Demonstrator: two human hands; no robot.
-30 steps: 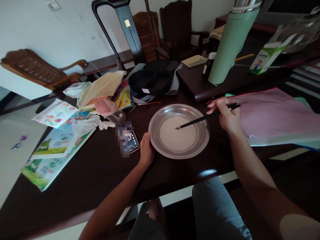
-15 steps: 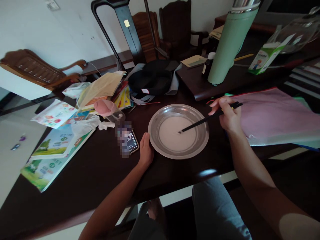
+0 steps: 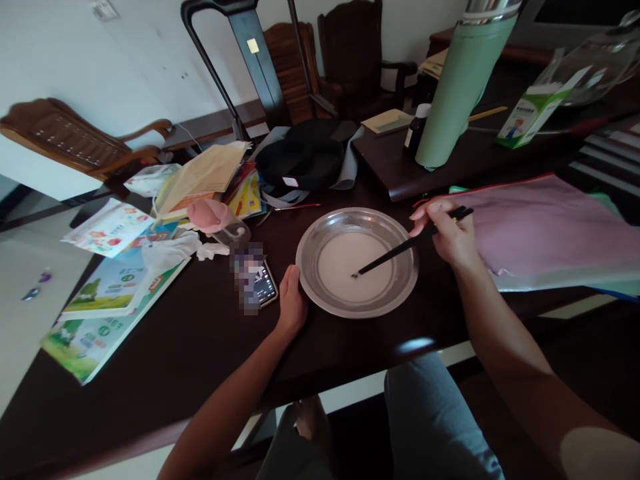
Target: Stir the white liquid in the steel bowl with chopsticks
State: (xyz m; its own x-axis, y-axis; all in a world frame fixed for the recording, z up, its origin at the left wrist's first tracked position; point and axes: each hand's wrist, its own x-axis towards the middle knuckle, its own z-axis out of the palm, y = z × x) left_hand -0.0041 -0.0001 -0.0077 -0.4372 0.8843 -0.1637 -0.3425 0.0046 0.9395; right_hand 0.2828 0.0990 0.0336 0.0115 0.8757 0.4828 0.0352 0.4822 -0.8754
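A round metal bowl (image 3: 357,309) holding a whitish liquid (image 3: 345,257) stands on the dark table. My left hand (image 3: 293,300) grips the bowl at its left rim, fingers close together and partly hidden by the side. In my right hand (image 3: 447,233), above the bowl's right side, is a pair of black chopsticks (image 3: 395,251). They slant down to the left, and their tips dip into the liquid left of its middle. Just left of my left hand lies a phone (image 3: 265,287), its screen partly blurred.
Booklets (image 3: 107,287), tissues, papers and a pink-lidded cup (image 3: 213,217) lie to the left. Behind the bowl is a black bag (image 3: 305,157). A green thermos (image 3: 445,100) and small dark bottle (image 3: 416,130) stand on a raised board; a pink folder (image 3: 545,233) lies right.
My right hand has moved slightly left and down with the chopsticks. Their tips have shifted left and a little nearer in the liquid. My left hand and the bowl stay put.
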